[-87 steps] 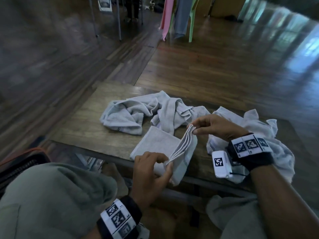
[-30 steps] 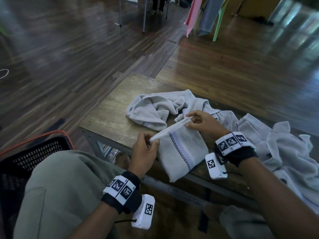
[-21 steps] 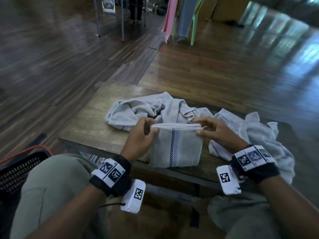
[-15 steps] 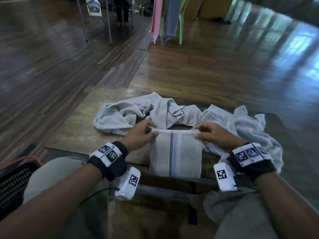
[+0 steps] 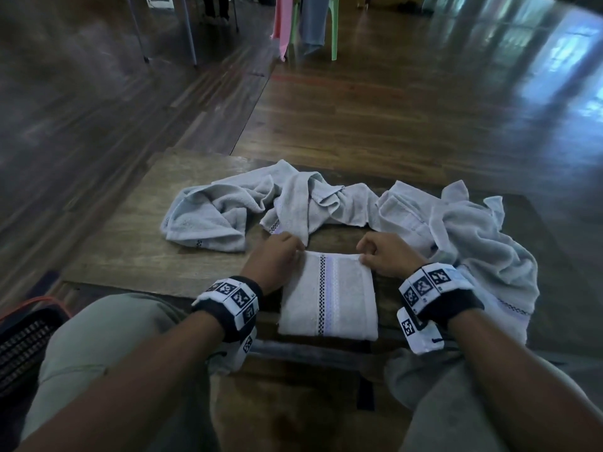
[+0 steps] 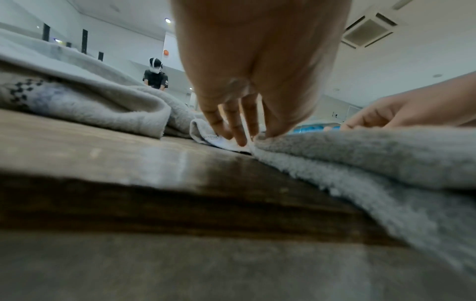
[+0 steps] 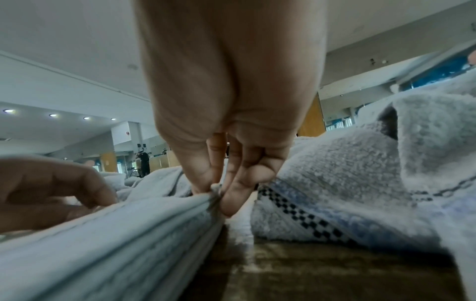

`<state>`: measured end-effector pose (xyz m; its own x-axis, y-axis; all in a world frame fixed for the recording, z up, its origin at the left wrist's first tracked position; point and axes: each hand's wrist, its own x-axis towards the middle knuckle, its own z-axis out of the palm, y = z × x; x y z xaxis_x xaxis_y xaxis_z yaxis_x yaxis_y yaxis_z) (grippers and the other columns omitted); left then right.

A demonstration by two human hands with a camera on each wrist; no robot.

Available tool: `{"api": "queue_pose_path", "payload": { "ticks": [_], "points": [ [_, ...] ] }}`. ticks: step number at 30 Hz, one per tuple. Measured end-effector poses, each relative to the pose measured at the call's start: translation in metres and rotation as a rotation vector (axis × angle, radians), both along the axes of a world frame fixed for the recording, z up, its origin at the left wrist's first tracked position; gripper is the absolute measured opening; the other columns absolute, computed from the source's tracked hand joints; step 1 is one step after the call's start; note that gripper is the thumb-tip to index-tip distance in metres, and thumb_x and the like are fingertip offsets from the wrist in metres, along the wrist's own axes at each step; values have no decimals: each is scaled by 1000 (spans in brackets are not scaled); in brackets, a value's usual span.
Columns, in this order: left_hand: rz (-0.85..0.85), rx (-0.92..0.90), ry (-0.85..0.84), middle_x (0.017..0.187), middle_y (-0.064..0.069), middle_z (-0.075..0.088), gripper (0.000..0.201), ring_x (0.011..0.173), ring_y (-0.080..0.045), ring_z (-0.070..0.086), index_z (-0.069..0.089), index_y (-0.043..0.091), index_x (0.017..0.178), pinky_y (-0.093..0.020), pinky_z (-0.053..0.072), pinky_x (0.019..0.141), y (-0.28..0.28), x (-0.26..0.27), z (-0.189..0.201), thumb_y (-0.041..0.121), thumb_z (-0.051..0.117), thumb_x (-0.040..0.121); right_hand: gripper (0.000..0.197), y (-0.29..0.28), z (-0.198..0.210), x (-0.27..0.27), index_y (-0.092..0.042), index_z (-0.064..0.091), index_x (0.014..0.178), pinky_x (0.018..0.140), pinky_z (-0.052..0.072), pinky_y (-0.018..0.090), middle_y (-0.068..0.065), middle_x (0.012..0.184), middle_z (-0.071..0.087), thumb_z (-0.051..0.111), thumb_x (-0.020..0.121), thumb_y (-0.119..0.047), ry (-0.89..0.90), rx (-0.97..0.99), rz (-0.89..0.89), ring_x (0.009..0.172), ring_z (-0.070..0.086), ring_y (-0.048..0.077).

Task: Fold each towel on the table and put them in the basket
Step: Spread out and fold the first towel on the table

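Basket [image 5: 23,334] low at far left off the table [image 5: 130,252], crumpled towels [image 5: 228,207] behind, left hand [image 5: 274,259] and right hand [image 5: 388,256] each pinching a far corner of the folded towel [image 5: 328,298] lying flat at the table's near edge.

Both forearms are bare. Each wrist wears a black fabric wristband [image 5: 228,309] faced with white square tiles printed with black coded patterns, and a small white camera box [image 5: 416,331] bearing one such mark hangs beneath. The legs wear grey-green trousers [image 5: 98,337].
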<state>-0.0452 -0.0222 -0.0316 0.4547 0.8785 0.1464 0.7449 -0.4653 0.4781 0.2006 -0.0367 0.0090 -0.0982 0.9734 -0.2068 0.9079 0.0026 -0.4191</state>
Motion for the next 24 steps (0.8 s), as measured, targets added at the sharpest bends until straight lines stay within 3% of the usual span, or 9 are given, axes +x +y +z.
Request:
{"api": "queue_pose_path", "payload": {
  "ticks": [6,9,12,15,24],
  "points": [
    [-59,-62,-11,95,-1,65,15,85,-16,57,69,15,96,-26,42,73,7,-4,0,14,56,89,11,-2,-2,0,-14,67,87,64,41,16,-3,83,62,72,78,-16,-15,17,-11,77,58,10],
    [-51,-61,-34,91,-2,67,11,84,-16,59,70,13,89,-25,43,73,9,-4,-2,12,59,86,10,-5,-4,1,-23,62,77,72,47,26,-11,84,60,71,79,-19,-44,70,31,80,57,8],
    [8,-74,-36,86,0,67,9,78,-12,56,68,12,85,-22,39,69,10,-1,-1,12,59,86,8,-9,-5,2,-20,65,78,75,50,34,-12,83,60,71,78,-16,-52,174,129,80,56,9],
    [35,-76,-34,83,1,65,9,74,-9,51,62,15,80,-21,34,65,9,-1,-1,12,57,87,9,-8,-11,6,-24,65,75,73,52,35,-15,78,63,72,77,-19,-4,184,117,76,58,6],
    [49,-52,5,81,-3,63,8,76,-20,57,55,15,81,-28,37,64,8,-1,-1,13,51,88,10,-2,-20,6,-23,62,80,73,54,35,-10,77,64,69,81,-16,110,224,36,74,61,7]
  ]
}}
